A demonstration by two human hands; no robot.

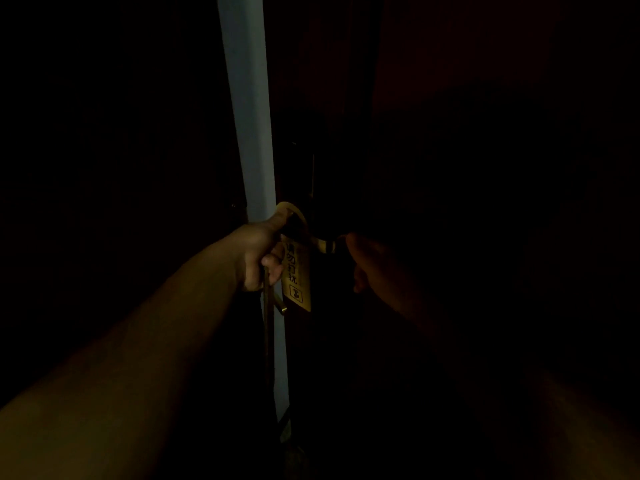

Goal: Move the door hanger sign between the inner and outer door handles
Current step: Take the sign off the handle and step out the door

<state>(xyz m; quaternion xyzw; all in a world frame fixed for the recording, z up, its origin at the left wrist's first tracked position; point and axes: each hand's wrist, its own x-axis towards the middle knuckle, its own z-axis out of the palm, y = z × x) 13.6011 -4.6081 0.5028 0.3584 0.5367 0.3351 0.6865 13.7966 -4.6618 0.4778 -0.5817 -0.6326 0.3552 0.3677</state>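
With the arm outstretched, the left hand (pixel 261 254) pinches the door hanger sign (pixel 297 271) at its loop, while the right hand (pixel 375 263) is too dark to tell.

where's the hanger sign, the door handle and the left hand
door hanger sign (pixel 297 271), head view, printed front face
door handle (pixel 326 245), head view, lit metal part
left hand (pixel 260 251), head view, knuckle area

head camera looks forward and down, close on the door handle (pixel 325 244).

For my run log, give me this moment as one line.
scene: very dark | left hand: holds door hanger sign by its loop | right hand: beside door handle, grip unclear
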